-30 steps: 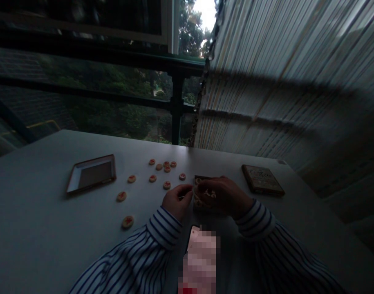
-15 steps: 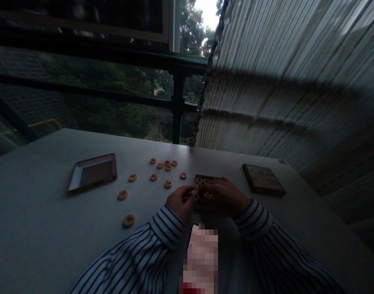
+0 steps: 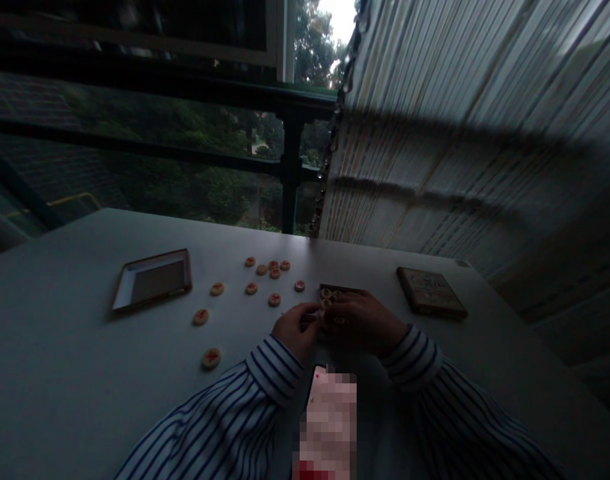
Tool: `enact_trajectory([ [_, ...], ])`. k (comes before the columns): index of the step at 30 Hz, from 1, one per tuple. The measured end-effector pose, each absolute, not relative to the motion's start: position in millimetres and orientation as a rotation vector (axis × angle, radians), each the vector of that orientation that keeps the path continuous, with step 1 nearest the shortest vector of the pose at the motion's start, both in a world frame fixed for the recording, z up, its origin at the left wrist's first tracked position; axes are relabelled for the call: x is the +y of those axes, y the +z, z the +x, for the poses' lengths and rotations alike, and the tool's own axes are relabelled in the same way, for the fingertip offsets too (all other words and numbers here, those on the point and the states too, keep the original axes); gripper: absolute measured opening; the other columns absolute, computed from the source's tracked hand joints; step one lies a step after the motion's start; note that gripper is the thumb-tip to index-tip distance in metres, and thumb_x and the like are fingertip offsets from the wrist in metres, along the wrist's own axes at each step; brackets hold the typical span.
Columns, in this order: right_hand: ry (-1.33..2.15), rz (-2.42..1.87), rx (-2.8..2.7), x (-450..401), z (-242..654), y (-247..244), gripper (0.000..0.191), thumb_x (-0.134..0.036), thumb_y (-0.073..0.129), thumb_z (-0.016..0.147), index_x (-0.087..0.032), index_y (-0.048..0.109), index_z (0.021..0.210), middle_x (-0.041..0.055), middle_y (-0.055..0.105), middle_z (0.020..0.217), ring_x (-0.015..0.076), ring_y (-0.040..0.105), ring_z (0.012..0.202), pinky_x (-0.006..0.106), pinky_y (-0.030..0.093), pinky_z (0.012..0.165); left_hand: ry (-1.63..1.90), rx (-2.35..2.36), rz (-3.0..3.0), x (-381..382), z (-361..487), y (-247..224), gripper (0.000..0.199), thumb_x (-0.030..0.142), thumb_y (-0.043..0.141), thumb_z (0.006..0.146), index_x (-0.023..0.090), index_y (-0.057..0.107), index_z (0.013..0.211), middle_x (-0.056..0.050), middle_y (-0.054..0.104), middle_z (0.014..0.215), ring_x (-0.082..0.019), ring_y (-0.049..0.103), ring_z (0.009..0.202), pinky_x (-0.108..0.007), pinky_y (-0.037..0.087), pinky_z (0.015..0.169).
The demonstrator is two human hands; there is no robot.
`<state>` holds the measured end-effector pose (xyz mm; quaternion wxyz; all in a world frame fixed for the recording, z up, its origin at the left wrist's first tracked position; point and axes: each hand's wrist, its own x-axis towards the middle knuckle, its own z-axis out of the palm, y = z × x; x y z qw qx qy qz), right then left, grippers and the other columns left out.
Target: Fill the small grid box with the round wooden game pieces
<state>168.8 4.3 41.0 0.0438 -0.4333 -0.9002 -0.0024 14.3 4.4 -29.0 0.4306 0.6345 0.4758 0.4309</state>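
A small dark box [image 3: 341,288] lies in front of me with round Chinese chess pieces [image 3: 326,294] in it. My right hand [image 3: 371,320] reaches over the box, its fingers curled down among the pieces; whatever they grip is hidden. At the box's left edge is my left hand [image 3: 295,329], fingers bent and thumb near the forefinger. I cannot make out what is between them. On the table to the left lie several loose chess pieces with red markings, the nearest piece [image 3: 211,358] close to my left sleeve and another piece [image 3: 299,286] just beside the box.
An open shallow tray or lid [image 3: 189,270] lies on the white table [image 3: 85,360] at left. A flat closed box [image 3: 431,292] is at right. A phone [image 3: 329,420] with a lit, blurred screen is between my forearms. Behind the table are a railing [image 3: 291,167] and a striped curtain [image 3: 409,153].
My right fingers have shifted slightly over the box, and a bit more of the pieces at its left side shows. My left hand and the loose pieces stay nearly the same.
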Motion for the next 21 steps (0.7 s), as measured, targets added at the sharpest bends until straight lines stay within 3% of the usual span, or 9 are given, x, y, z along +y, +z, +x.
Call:
enact_trajectory([
  [8,0.059,-1.405,-2.768,1.9,167.1,43.4,0.019,-0.032,0.048,0.079,-0.019,0.061,0.078,0.0046,0.063,0.079,0.0143,0.056,0.077,0.025,0.031,0.068,1.015,1.165,1.579,6.3,15.6,-33.5,0.029,0.011,0.052,0.067,0.012,0.058,0.095,-0.009,0.066,0.089,-0.017,0.063,0.08,-0.029,0.052,0.072],
  [21,0.077,-1.393,-2.785,1.7,169.6,45.6,0.021,-0.034,0.048,0.079,-0.02,0.062,0.082,0.0049,0.063,0.083,0.0151,0.056,0.081,0.026,0.031,0.069,1.023,1.165,1.563,3.3,16.3,-28.3,0.028,0.008,0.052,0.067,0.013,0.058,0.093,-0.006,0.067,0.08,-0.018,0.064,0.079,-0.029,0.053,0.071],
])
